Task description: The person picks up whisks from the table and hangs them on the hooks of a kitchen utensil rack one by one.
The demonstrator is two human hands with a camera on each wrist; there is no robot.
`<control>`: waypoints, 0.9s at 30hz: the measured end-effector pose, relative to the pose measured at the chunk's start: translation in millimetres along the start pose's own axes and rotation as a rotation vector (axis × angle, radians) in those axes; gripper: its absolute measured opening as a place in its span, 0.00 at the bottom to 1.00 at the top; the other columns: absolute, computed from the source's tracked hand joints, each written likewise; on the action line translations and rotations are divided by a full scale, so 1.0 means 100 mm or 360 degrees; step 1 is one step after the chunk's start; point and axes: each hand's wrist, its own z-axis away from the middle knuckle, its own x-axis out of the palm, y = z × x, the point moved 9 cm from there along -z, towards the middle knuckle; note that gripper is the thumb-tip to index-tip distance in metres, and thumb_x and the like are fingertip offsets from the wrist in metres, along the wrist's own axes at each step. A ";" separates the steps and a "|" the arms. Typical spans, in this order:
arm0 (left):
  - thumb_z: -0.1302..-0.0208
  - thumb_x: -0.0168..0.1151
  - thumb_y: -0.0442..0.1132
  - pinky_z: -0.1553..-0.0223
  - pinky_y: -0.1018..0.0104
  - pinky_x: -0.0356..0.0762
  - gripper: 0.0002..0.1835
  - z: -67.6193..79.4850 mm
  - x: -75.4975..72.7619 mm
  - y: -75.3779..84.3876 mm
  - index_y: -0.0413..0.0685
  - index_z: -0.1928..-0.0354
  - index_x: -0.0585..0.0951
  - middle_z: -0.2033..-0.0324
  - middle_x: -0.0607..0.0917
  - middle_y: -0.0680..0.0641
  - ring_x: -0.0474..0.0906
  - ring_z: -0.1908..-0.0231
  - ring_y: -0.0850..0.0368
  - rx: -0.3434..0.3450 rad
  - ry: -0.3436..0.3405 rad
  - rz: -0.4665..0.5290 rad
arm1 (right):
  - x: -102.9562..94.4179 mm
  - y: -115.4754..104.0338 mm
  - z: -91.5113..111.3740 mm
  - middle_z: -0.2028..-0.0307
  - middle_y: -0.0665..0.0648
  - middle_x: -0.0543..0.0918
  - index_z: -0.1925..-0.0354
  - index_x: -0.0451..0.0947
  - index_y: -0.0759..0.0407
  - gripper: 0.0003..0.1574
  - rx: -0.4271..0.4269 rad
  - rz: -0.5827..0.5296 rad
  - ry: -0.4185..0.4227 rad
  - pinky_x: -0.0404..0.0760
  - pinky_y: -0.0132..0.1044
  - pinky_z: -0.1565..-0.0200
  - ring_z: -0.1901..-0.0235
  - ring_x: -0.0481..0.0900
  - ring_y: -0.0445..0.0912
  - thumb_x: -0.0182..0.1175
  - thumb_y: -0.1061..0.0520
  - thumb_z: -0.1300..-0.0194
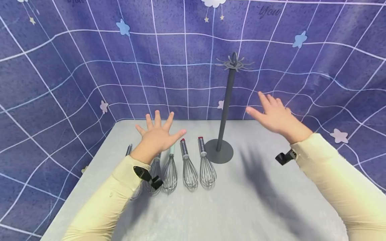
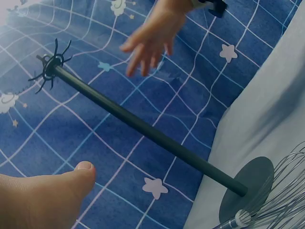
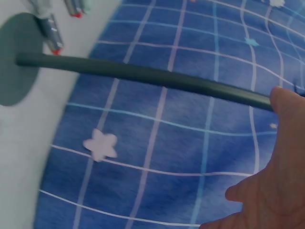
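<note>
My left hand (image 1: 156, 136) is held above the whisks with its fingers spread, holding nothing. To the right of the stand, my right hand (image 1: 275, 116) hovers in the air, fingers extended and also holding nothing. A dark grey stand (image 1: 227, 107) with a round base and a ring of hooks on top rises from the table. Several whisks lie in a row left of its base: one with a red-tipped handle (image 1: 207, 167) nearest the stand, another red-tipped whisk (image 1: 189, 169), and a whisk with a pale green handle (image 1: 170, 170). My left hand and forearm partly hide the leftmost whisks.
The light grey table (image 1: 241, 207) carries the whisks and the stand. Behind it hangs a blue-purple cloth (image 1: 187, 77) with a grid, stars and clouds. Each wrist wears a black camera mount (image 1: 284, 157) on a cream sleeve (image 1: 328, 180).
</note>
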 end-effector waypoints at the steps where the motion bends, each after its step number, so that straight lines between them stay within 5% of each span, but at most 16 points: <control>1: 0.49 0.20 0.90 0.42 0.15 0.20 0.56 -0.01 0.00 -0.01 0.73 0.21 0.32 0.23 0.26 0.35 0.17 0.28 0.27 -0.0004 -0.0001 0.0000 | -0.08 -0.02 -0.03 0.23 0.75 0.41 0.19 0.32 0.55 0.63 -0.0010 -0.0020 0.0019 0.40 0.83 0.38 0.27 0.36 0.78 0.33 0.18 0.32; 9: 0.47 0.21 0.89 0.41 0.14 0.23 0.56 -0.03 0.03 -0.02 0.71 0.20 0.34 0.22 0.32 0.32 0.22 0.26 0.25 -0.0019 -0.0012 -0.0002 | -0.69 -0.19 -0.18 0.21 0.68 0.39 0.20 0.31 0.61 0.56 -0.0141 -0.0216 0.0174 0.39 0.66 0.26 0.24 0.37 0.68 0.32 0.27 0.25; 16: 0.47 0.20 0.89 0.40 0.14 0.26 0.56 -0.05 0.04 0.00 0.70 0.20 0.34 0.22 0.32 0.32 0.24 0.26 0.26 -0.0006 -0.0023 -0.0021 | -1.02 -0.36 -0.24 0.20 0.62 0.41 0.19 0.31 0.51 0.51 -0.0137 -0.0299 0.0247 0.40 0.59 0.24 0.22 0.39 0.61 0.32 0.28 0.25; 20: 0.46 0.20 0.88 0.41 0.14 0.26 0.56 -0.05 0.04 0.00 0.69 0.19 0.34 0.22 0.33 0.31 0.26 0.26 0.25 0.0004 -0.0022 -0.0029 | -1.15 -0.47 -0.26 0.22 0.57 0.54 0.18 0.41 0.43 0.49 -0.0119 -0.0384 0.0391 0.47 0.58 0.24 0.22 0.48 0.56 0.40 0.27 0.27; 27: 0.44 0.21 0.87 0.41 0.14 0.26 0.55 -0.05 0.07 0.02 0.68 0.19 0.35 0.23 0.33 0.31 0.26 0.26 0.26 0.0010 -0.0053 -0.0031 | -1.26 -0.68 -0.34 0.31 0.51 0.74 0.25 0.65 0.44 0.41 -0.0192 -0.0545 0.0639 0.64 0.47 0.30 0.30 0.66 0.46 0.54 0.33 0.30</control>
